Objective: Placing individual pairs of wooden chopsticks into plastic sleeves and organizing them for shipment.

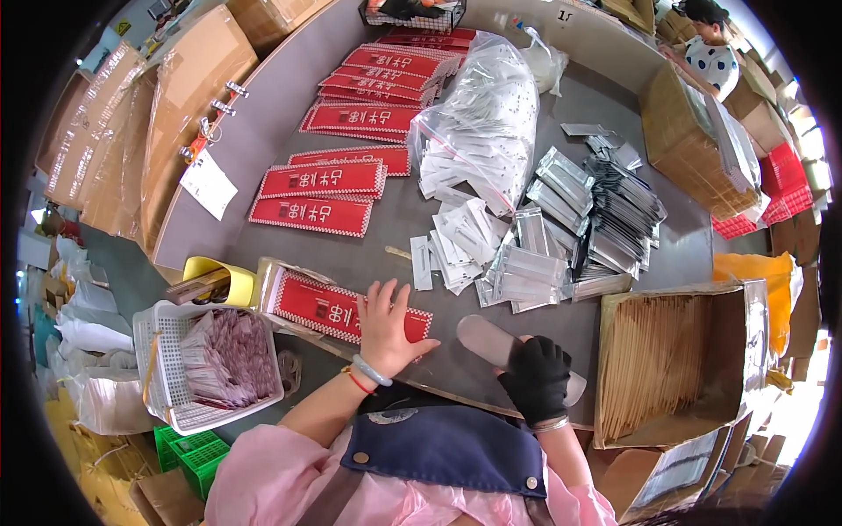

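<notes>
My bare left hand (pixel 383 329) lies with fingers spread on a red printed sleeve (pixel 307 300) at the table's near edge. That sleeve rests in a shallow cardboard tray (pixel 266 287). In a black fingerless glove, my right hand (pixel 537 379) is closed round a flat, pale grey strip with rounded ends (pixel 484 339); one end sticks out on each side of the fist. Ahead of my hands lie loose white paper packets (pixel 465 237) and clear-wrapped packets (pixel 526 273). More red sleeves (pixel 323 179) are stacked in overlapping rows at the far left.
Thin wooden sticks (pixel 653 364) fill a cardboard box (pixel 754 342) at right. A clear bag of white packets (pixel 491 88) and dark-edged packets (pixel 623 206) lie farther back. A white basket (pixel 162 386) and yellow container (pixel 239 285) stand at left. Another person (pixel 709 61) is far right.
</notes>
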Motion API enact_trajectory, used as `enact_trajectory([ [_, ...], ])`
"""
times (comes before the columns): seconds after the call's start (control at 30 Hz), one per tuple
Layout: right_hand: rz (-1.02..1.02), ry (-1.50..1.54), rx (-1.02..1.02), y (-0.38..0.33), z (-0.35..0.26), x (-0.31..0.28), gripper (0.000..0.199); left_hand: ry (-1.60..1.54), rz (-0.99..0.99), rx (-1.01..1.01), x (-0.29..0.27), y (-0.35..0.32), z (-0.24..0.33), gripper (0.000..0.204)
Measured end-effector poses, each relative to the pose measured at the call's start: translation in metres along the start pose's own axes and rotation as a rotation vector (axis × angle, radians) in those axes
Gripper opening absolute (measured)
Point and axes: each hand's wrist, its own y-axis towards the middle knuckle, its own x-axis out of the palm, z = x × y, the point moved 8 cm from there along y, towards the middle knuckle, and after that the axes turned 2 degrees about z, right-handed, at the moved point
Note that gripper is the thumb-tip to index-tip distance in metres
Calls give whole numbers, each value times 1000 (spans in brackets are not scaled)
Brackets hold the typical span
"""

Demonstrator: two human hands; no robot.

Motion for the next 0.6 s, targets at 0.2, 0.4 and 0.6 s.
enact_trajectory([
  [0.2,-119,-1,-71,3,-13,15,58,-170,67,4,13,-8,-18,94],
  [0.4,-194,42,-122,4,-23,29,60,-229,49,-3,12,-9,-21,95],
  [0.6,-179,177,-201,27,-71,78,60,-142,-52,19,16,-4,-16,98],
])
